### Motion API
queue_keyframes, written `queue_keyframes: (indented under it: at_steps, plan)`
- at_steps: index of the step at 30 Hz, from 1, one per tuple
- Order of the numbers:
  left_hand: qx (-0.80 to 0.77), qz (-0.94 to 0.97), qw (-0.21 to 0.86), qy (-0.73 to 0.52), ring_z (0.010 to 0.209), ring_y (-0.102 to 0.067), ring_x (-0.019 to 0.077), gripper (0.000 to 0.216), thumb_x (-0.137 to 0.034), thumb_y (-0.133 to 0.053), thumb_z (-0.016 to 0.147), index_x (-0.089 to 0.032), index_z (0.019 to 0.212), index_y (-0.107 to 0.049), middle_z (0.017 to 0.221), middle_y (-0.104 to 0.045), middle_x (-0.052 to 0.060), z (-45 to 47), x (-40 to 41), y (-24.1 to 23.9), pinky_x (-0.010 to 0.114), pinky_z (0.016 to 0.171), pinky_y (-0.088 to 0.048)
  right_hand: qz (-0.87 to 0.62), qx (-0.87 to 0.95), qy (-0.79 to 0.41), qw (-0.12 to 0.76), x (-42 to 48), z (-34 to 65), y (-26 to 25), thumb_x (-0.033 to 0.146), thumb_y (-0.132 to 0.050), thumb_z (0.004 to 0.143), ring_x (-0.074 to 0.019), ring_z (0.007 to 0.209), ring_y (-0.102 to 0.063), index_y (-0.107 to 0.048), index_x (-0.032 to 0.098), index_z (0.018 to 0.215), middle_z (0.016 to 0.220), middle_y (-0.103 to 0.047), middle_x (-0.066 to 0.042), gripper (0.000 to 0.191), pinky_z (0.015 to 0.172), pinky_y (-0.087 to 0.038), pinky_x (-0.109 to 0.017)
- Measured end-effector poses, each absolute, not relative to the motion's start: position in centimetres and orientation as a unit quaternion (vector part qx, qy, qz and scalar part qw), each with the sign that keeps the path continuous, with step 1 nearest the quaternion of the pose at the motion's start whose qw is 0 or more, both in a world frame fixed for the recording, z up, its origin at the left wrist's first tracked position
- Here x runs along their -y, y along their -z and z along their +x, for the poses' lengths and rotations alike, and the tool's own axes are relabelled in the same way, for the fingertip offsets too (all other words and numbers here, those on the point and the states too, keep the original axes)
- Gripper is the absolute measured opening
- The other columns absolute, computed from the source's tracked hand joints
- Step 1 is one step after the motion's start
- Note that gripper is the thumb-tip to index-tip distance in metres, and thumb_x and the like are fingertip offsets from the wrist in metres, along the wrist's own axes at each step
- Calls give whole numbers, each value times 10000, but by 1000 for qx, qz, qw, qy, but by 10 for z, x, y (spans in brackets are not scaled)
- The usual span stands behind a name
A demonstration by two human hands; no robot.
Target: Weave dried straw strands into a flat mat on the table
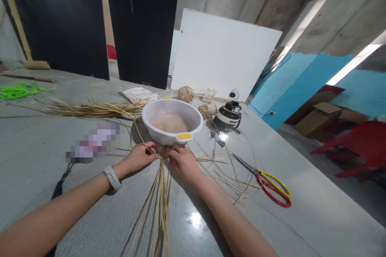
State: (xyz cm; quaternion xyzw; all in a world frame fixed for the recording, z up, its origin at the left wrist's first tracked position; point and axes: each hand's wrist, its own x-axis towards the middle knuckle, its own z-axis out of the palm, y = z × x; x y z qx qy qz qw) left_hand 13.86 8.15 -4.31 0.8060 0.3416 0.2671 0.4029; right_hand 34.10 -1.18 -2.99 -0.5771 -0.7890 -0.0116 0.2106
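Observation:
A bundle of thin straw-coloured reeds (161, 204) lies on the grey table, running from the near edge up to my hands. My left hand (140, 156), with a white watch on the wrist, pinches the reeds' far ends. My right hand (182, 160) is closed on the same ends from the other side. Both hands sit just in front of a white basin (152, 106) that holds cloudy water. More loose reeds (223, 170) fan out to the right of my right hand.
Red-and-yellow scissors (271, 182) lie right of the hands. A black jug (229, 116), two woven balls (185, 94) and a heap of straw (90, 108) stand beyond the basin. Black and white boards lean at the back. Red chairs (358, 144) stand off the table's right edge.

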Motion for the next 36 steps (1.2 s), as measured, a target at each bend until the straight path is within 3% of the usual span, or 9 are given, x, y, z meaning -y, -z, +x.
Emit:
queue_keyframes:
  at_steps: [12, 24, 36]
  plan:
    - [-346, 810, 387, -275, 778, -661, 210, 333, -410, -583, 803, -173, 1011, -688, 808, -722, 27, 141, -77, 38, 310, 742, -479, -561, 808, 62, 167, 10, 337, 27, 81, -617, 796, -245, 936, -567, -712, 199, 1015, 969, -670, -81, 267, 790, -384, -343]
    - [-360, 803, 388, -274, 778, -664, 217, 336, -429, -617, 782, -179, 991, -695, 790, -722, 21, 140, -80, 42, 313, 739, -481, -517, 840, 108, 123, 9, 343, 27, 118, -600, 921, -233, 965, -585, -716, 227, 1156, 1038, -690, -76, 283, 852, -400, -374]
    - [-345, 806, 391, -280, 791, -656, 205, 292, -375, -625, 805, -172, 1003, -693, 827, -720, 26, 140, -84, 49, 304, 749, -482, -483, 858, 129, 113, 6, 351, 26, 169, -615, 948, -234, 1064, -590, -713, 266, 1176, 1095, -705, -52, 267, 910, -408, -378]
